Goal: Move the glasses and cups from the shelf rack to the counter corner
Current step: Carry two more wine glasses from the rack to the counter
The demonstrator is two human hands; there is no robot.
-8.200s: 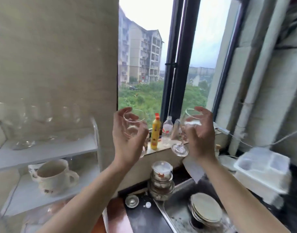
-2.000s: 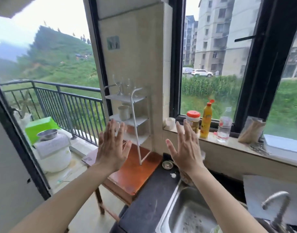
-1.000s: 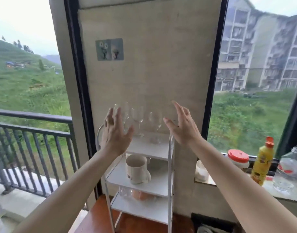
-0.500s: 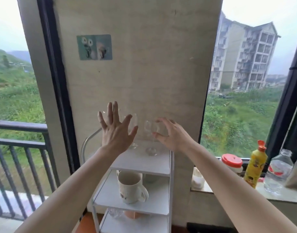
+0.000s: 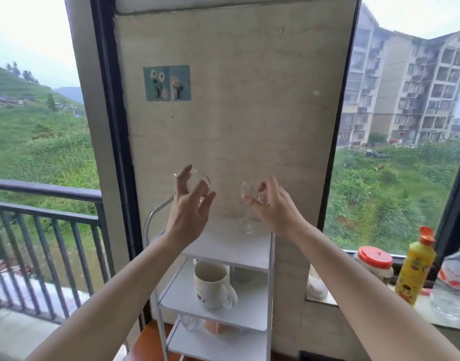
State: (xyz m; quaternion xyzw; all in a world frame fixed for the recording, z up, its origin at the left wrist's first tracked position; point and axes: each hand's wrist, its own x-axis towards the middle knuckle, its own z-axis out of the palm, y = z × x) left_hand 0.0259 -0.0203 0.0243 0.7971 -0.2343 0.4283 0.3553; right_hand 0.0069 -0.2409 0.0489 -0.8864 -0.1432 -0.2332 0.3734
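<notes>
Both forearms enter from the bottom corners, bare, extended fwd and converging toward frame centre. Left hand (image 5: 188, 207): raised, back of hand to camera, wrist slightly bent, fingers (image 5: 184, 175) spread and curled, thumb out to the right; contact w/ anything cannot be confirmed. Right hand (image 5: 271, 204): same height approx., back of hand up, fingers bunched fwd in a pinch w/ thumb. Hands apart, not touching each other.

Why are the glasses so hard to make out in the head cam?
Head view: clear stemmed glasses sit against a pale beige wall, so little contrast; bright overcast windows either side backlight the scene; right hand and left hand cover the bowls; wide-angle bends the frame edges; slight softness overall.
</notes>
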